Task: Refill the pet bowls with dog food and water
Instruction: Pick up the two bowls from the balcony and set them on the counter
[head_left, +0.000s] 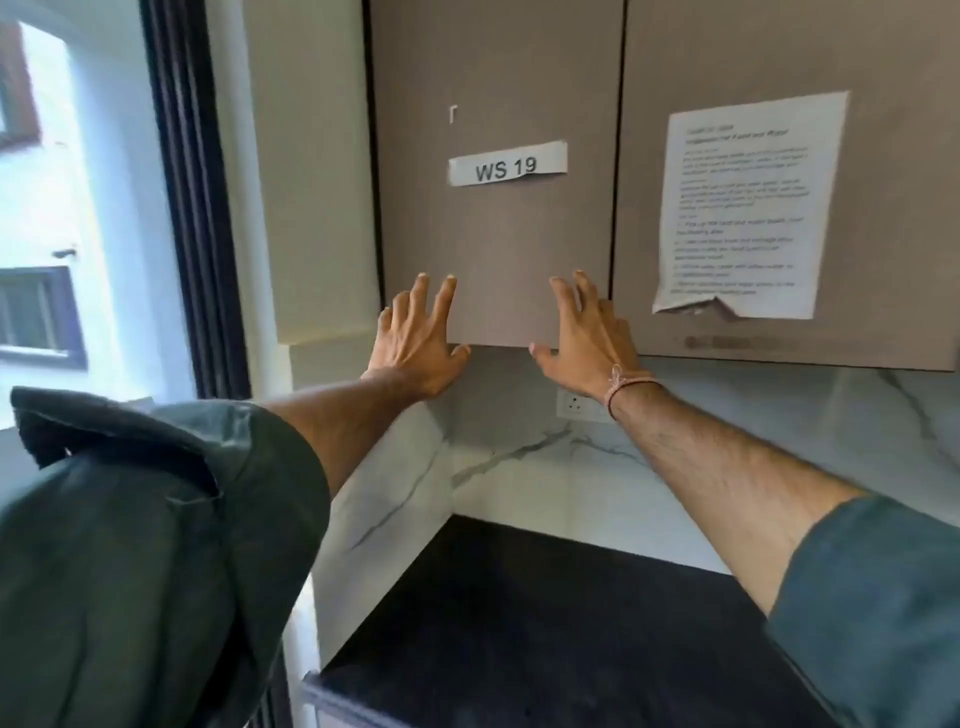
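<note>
Head view: left hand (415, 345) and right hand (589, 340), fingers (443, 299) spread, on cabinet door (493, 234) bottom edge.

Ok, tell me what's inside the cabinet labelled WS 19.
The contents are hidden: the cabinet door is closed. Only its front shows, with the WS 19 label, and the left hand and right hand at its lower edge.

Dark countertop (545, 623), tucked into wall corner

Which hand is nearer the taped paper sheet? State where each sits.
Right. The right hand rests at the lower right corner of the labelled door, just below-left of the sheet; the left hand rests at its lower left corner, farther off.
</note>
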